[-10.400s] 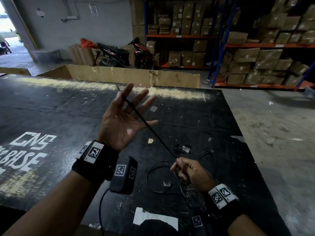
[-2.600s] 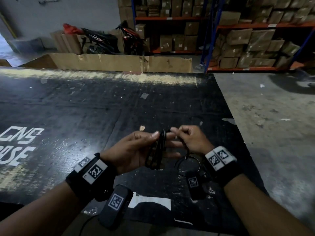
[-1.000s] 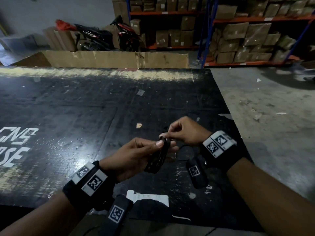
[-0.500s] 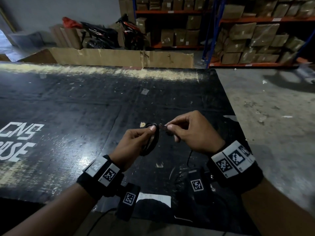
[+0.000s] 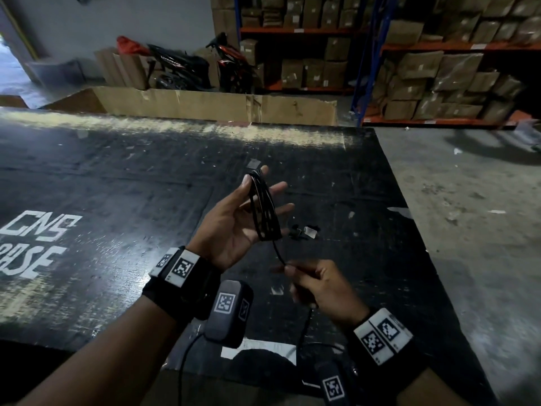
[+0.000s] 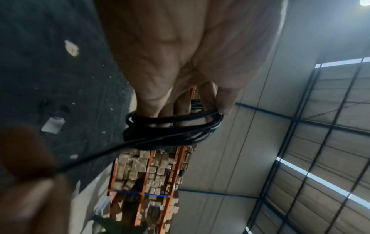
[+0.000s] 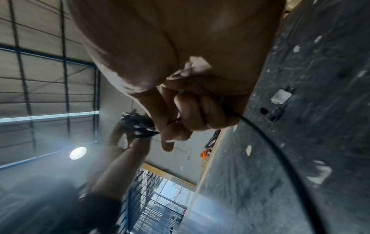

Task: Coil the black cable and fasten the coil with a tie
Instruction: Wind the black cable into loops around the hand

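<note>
Left hand (image 5: 234,227) is raised palm-up over the dark surface (image 5: 117,186), fingers (image 5: 275,189) spread and nearly straight, with the black cable (image 5: 265,212) wound in several loops around them. The thumb tip presses the top of the coil; left wrist view shows the loops (image 6: 174,125) circling the fingers (image 6: 182,102) near their tips. Half a second ago this hand pinched a small flattened coil low and close to the right hand; now it is lifted higher and opened out, and the hands are apart.

Right hand (image 5: 319,285) sits lower, nearer the body, blurred. Its fingers (image 7: 200,114) are curled around the free cable run, index and thumb pinching the strand just below the coil. The strand is taut between the hands, then leaves the fist and curves down toward the near edge of the surface (image 7: 300,142). Before, this hand pinched at the coil itself.

A small black piece with a pale tab (image 5: 303,231) lies on the surface just right of the coil; cannot tell if it is the tie. White lettering (image 5: 35,244) is at far left, and a paper scrap (image 5: 257,351) lies near the front edge.
</note>
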